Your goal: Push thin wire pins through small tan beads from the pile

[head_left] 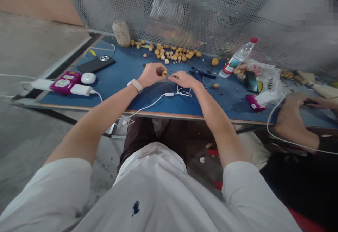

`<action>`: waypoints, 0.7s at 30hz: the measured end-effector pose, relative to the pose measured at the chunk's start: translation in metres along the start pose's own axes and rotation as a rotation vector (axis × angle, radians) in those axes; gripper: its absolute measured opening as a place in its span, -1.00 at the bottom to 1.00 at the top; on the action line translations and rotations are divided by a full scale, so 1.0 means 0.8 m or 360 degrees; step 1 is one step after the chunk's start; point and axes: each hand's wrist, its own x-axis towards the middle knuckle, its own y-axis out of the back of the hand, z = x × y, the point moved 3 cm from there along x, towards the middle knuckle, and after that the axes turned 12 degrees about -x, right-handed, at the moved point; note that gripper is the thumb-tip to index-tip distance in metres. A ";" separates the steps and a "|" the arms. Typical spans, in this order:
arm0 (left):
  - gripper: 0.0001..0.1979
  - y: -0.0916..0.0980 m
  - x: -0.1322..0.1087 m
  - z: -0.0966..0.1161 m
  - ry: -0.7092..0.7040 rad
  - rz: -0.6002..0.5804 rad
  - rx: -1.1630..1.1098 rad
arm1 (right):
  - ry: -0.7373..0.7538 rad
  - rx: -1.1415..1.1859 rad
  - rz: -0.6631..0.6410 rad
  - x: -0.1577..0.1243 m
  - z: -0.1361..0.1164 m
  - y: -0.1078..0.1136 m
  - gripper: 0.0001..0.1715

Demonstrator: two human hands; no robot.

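Note:
My left hand (153, 73), with a white band on its wrist, pinches a small round tan ball (164, 74) between its fingertips. Close beside it, my right hand (182, 79) is closed on a thin tool (169, 75) that points at the ball; its exact kind is too small to tell. Several similar tan balls (179, 54) lie in a loose pile at the back of the blue table (118, 84). Dark blue-handled pliers (200, 73) rest just right of my right hand. A white cable (155, 101) with an inline switch runs below both hands.
At left lie a black phone (96, 64), a white earbud case (88, 78) and a purple power strip (66, 82). A cloudy jar (121, 33) stands at the back. On the right are a tilted water bottle (237, 58), a second phone (251, 81) and a co-worker's arm (293, 119).

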 end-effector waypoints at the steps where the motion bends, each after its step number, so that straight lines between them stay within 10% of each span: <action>1: -0.62 0.000 0.000 0.000 0.0016 -0.0007 0.0003 | -0.0007 0.0009 0.0020 0.000 0.001 0.000 -0.05; 21: -0.52 -0.003 -0.005 0.013 0.0081 -0.0008 -0.0120 | -0.0020 0.0002 -0.0017 -0.005 -0.009 0.006 -0.07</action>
